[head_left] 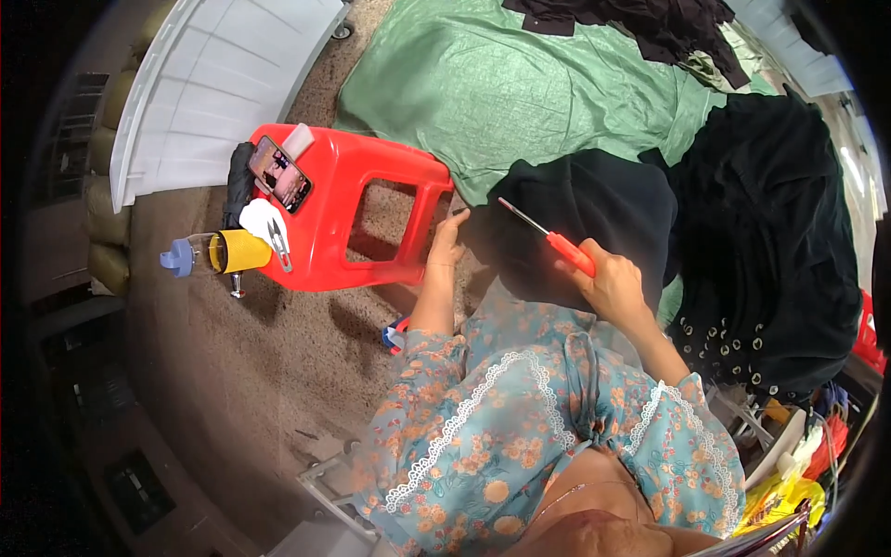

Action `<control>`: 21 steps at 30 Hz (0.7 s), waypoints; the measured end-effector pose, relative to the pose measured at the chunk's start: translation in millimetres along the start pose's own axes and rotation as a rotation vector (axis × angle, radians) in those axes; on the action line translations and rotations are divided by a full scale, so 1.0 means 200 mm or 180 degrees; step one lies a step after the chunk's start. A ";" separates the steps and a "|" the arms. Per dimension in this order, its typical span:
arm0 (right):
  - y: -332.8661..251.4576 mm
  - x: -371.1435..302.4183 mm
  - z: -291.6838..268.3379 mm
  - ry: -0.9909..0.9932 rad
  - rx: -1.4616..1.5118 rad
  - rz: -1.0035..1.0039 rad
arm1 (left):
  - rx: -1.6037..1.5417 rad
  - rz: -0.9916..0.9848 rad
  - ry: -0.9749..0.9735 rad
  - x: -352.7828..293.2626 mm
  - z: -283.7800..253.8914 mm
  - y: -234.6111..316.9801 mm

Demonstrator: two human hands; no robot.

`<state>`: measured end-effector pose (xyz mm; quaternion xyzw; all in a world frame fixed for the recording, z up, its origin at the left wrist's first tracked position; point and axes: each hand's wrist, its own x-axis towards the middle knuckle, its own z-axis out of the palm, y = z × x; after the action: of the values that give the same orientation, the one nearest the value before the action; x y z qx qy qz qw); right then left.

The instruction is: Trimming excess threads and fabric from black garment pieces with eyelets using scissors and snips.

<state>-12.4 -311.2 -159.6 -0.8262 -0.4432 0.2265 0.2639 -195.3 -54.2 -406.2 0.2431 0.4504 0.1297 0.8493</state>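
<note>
My right hand (613,286) is closed round a slim tool with a red handle (570,253) and a thin metal shaft, much like a screwdriver. Its tip points up and left, over black cloth (594,200) spread across my lap. At the left edge of this cloth, my left hand (447,243) has its fingers pinched on the fabric; part of the grip is hidden.
To the left stands a red plastic stool (320,243) bearing a phone (279,174), thread snips (279,246) and a yellow roll (243,251). Green sheeting (483,88) covers the floor ahead. More black garments (770,232) are heaped at right, beside a yellow bag (784,506).
</note>
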 end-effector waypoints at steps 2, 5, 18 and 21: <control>0.06 -0.02 0.00 -0.0018 -0.0069 0.0114 | -0.0262 -0.0190 -0.0354 -0.06 0.21 0.05; 0.06 -0.02 0.02 -0.0144 -0.0049 0.0150 | 0.0388 -0.0007 -0.0110 -0.18 0.32 0.13; 0.03 0.03 0.05 -0.0124 -0.0227 -0.0025 | -0.0192 0.0275 -0.0742 -0.22 0.27 0.20; 0.03 0.04 0.07 -0.0179 -0.0408 -0.0153 | -0.0133 0.0382 -0.0995 -0.21 0.22 0.19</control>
<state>-13.7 -304.5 -174.3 -0.8238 -0.4838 0.2144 0.2033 -182.0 -53.9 -334.9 0.2690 0.2946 0.1502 0.9046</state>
